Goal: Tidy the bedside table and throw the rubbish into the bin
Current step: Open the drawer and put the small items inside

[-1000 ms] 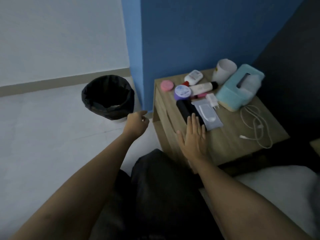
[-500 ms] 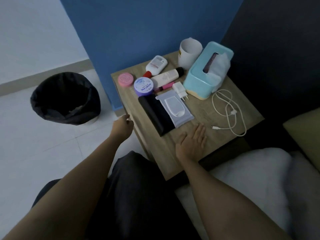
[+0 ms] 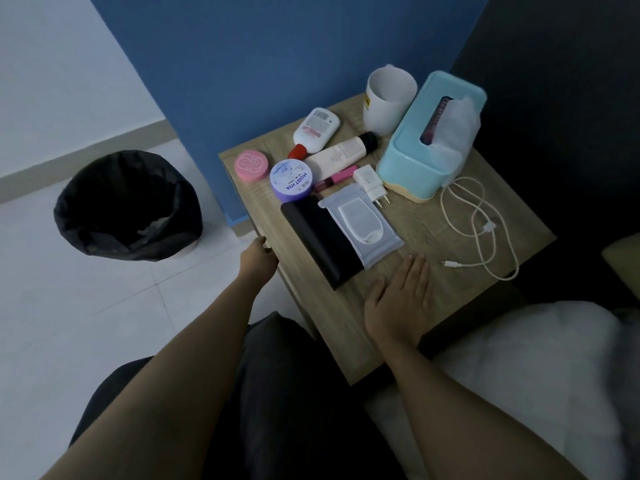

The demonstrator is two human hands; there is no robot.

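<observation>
The wooden bedside table [image 3: 433, 223] carries a black pouch [image 3: 322, 242], a wet-wipes pack [image 3: 360, 223], a purple jar [image 3: 291, 180], a pink tin [image 3: 251, 165], two lotion tubes [image 3: 317, 128], a white charger plug [image 3: 370, 181], a white cable [image 3: 481, 226], a white cup [image 3: 388, 98] and a teal tissue box [image 3: 433, 140]. My right hand [image 3: 401, 299] lies flat on the table's near part, fingers together, holding nothing. My left hand [image 3: 258, 259] is curled at the table's left edge. A black-lined bin [image 3: 128, 206] stands on the floor to the left.
A blue wall [image 3: 277, 64] rises behind the table. White bedding [image 3: 519, 358] lies at the lower right, and a dark headboard fills the upper right. My dark-clothed lap is at the bottom centre. Pale floor tiles surround the bin.
The view has swung right, away from the bin. My right hand slid from beside the black pouch to the table's near middle. My left hand came to the table's left edge.
</observation>
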